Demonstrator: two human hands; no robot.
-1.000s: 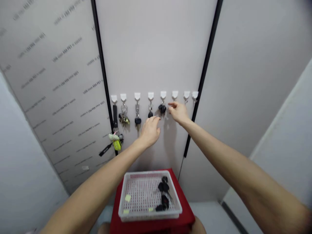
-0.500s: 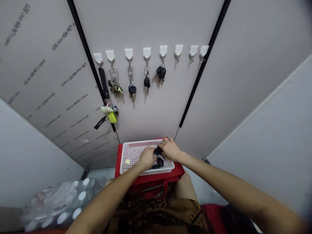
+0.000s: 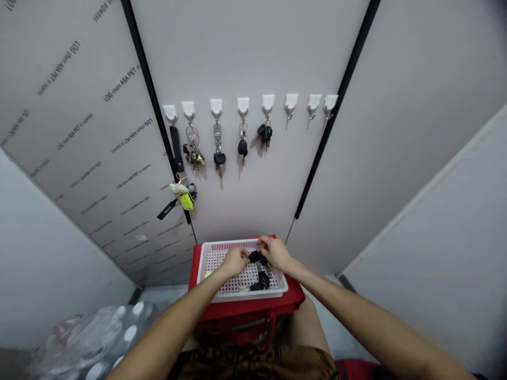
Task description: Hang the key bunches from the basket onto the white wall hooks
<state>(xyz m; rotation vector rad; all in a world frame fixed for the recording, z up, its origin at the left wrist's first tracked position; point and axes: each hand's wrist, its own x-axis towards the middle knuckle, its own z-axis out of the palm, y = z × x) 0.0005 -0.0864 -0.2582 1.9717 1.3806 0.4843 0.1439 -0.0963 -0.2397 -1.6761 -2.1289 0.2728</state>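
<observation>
Basket of keys, hands lifting black key

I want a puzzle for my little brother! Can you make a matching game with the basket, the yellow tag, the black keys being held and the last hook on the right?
1 white basket
2 yellow tag
3 held black keys
4 rightmost hook

A bare
B on the red stand
C between left hand and right hand
D hanging below the leftmost hook

Pairs: 1-B, 2-D, 3-C, 4-A
</observation>
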